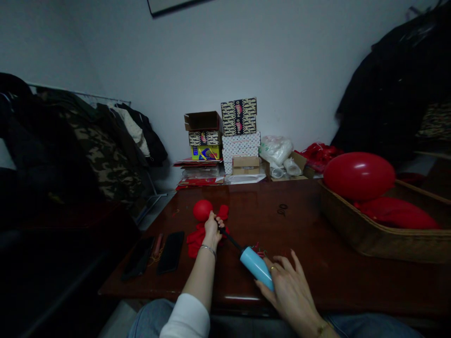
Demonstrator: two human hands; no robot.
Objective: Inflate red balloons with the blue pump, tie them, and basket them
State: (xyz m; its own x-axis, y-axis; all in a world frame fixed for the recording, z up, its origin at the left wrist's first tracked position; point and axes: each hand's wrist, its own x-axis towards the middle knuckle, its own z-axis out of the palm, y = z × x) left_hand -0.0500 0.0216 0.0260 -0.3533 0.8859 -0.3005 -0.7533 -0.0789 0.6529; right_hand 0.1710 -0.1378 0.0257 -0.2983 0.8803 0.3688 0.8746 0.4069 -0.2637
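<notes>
My left hand (213,228) is closed around the neck of a small, partly inflated red balloon (202,210), pinching it onto the black nozzle of a light blue hand pump (256,266). My right hand (287,286) wraps the near end of the pump, with some fingers lifted off it. The pump lies slanted over the dark wooden table (303,220). A heap of flat red balloons (197,239) lies under and beside my left hand.
Two dark phones (155,255) lie at the table's left. A woven basket (380,234) at right holds large inflated red balloons (358,175). Stacked patterned boxes (239,134) and plastic bags (276,150) stand against the wall. Coats hang at both sides.
</notes>
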